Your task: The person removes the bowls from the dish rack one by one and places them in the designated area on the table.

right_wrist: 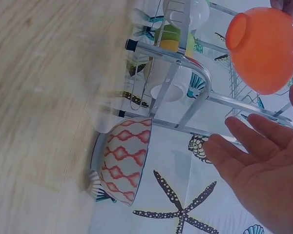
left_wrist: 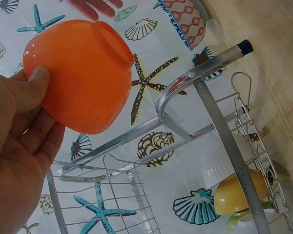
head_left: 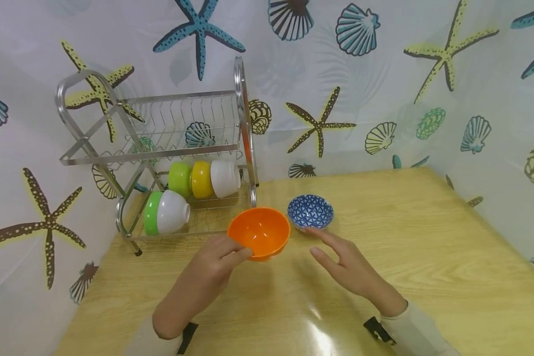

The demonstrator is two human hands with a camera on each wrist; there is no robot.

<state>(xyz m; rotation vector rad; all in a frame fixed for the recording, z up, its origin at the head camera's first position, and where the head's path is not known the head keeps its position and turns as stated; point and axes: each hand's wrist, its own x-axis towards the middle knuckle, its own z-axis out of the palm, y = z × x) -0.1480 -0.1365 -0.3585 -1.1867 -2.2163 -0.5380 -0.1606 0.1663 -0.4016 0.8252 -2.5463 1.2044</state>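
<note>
An orange bowl is held up over the table by my left hand, which pinches its near left rim between thumb and fingers. In the left wrist view the thumb presses on the bowl's outside. My right hand hovers to the right of the orange bowl, fingers extended and holding nothing. Beyond its fingertips a small bowl stands upright on the table, blue-and-white patterned inside. The right wrist view shows red diamond shapes on that bowl's outer wall.
A two-tier metal dish rack stands at the left. Its lower tier holds several bowls on their sides: green, yellow and white behind, green and white in front. A sea-patterned sheet hangs behind the wooden table.
</note>
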